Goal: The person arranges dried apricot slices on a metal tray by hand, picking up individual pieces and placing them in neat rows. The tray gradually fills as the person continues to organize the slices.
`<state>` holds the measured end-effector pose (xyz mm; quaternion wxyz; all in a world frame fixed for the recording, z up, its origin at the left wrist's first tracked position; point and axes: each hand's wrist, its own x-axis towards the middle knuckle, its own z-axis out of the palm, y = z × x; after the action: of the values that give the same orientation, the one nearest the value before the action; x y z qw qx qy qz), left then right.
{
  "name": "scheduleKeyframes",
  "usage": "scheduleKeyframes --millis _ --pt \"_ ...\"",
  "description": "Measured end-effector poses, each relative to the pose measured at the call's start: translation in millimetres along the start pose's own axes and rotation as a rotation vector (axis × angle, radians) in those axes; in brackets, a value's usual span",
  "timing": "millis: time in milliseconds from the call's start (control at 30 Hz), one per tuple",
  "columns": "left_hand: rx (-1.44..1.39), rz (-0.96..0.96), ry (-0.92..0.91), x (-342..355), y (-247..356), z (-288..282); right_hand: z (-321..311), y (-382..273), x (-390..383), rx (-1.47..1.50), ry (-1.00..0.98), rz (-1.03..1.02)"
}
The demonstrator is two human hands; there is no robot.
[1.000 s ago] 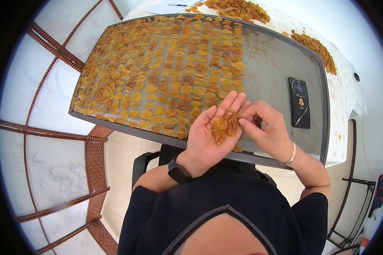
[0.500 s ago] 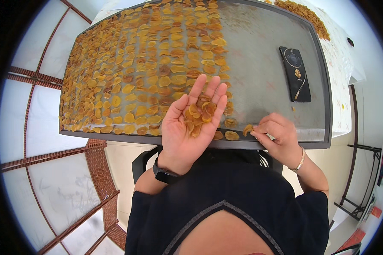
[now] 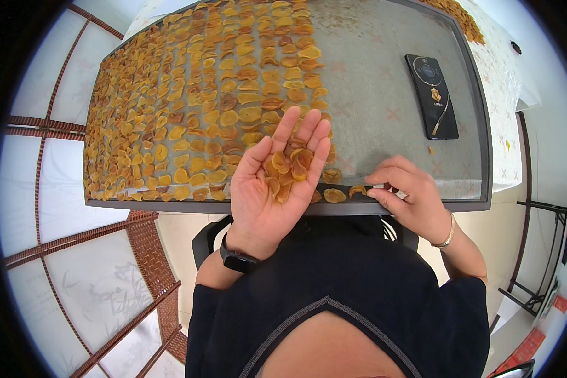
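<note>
My left hand [image 3: 274, 189] is palm up, cupping a heap of yellow-brown dried slices [image 3: 286, 165], fingers loosely extended. My right hand [image 3: 409, 198] is at the tray's near edge, thumb and forefinger pinched at a curled slice [image 3: 357, 190], other fingers bent. Beside it a flat slice [image 3: 334, 195] lies on the dark edge strip. The large grey tray [image 3: 392, 210] has many slices [image 3: 201, 120] in close rows over its left and middle part, and a bare mat on the right bearing a black phone [image 3: 441, 110] with a round camera bump.
A white patterned table [image 3: 504, 145] extends beyond the tray, with a pile of slices [image 3: 464, 19] at the back right. A black chair [image 3: 205, 242] is behind my arms. Folding screen panels [image 3: 94, 290] stand left; a black metal stand [image 3: 529, 271] is at right.
My right hand has left my left palm and moved rightward to the tray's near edge with a slice, now lowered beside the others there. The camera view has shifted.
</note>
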<state>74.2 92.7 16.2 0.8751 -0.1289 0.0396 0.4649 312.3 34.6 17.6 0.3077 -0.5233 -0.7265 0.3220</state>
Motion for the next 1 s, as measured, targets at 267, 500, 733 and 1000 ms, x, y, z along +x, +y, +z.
scheduleKeyframes --millis 267,500,733,1000 --pt "0.003 -0.007 -0.015 1.0 -2.5 -2.0 9.9 4.3 3.0 -0.102 -0.052 -0.133" --pt "0.015 -0.023 0.012 3.9 -2.9 -1.8 10.6 1.4 -1.3 -0.073 -0.046 -0.115" --pt "0.027 -0.034 0.017 5.2 -5.3 -0.2 5.2 -6.0 -3.1 -0.03 -0.061 -0.07" --pt "0.073 -0.1 -0.054 7.6 -12.7 -3.5 -4.4 -24.8 20.6 -0.14 0.063 -0.341"
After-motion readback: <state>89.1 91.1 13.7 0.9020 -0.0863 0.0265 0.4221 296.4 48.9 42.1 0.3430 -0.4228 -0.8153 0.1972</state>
